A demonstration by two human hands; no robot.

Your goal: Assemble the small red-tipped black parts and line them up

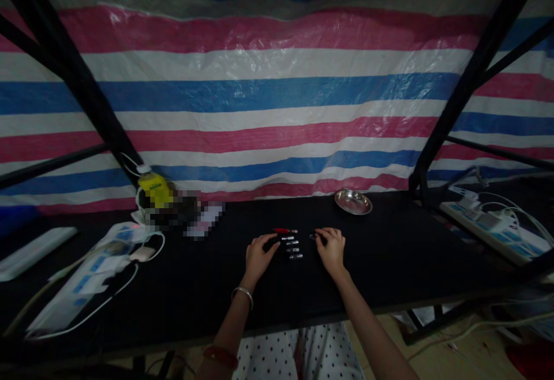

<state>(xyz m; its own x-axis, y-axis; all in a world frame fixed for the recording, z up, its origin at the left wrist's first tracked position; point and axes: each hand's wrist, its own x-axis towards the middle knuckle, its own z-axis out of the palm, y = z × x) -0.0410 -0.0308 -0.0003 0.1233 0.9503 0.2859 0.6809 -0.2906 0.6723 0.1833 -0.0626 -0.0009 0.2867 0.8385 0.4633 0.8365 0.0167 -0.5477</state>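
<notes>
Several slim dark tubes with silvery ends [293,250] lie in a column on the black tabletop [389,259], with a red tube with a silvery tip [283,230] at the far end. My left hand [258,258] is at their left, thumb and forefinger closed about the dark end of the slim tube [288,238] just below the red one. On the other side my right hand [332,252] pinches a small clear piece [312,236], too small to name, a little apart from the silvery ends.
A shiny metal dish [353,202] stands at the back right. Left are a yellow bottle [156,188], a blurred flat item [205,219] and a power strip [86,279] with white cables. Another power strip [497,224] is at right. Black posts [459,100] and a striped sheet [277,91] enclose the table.
</notes>
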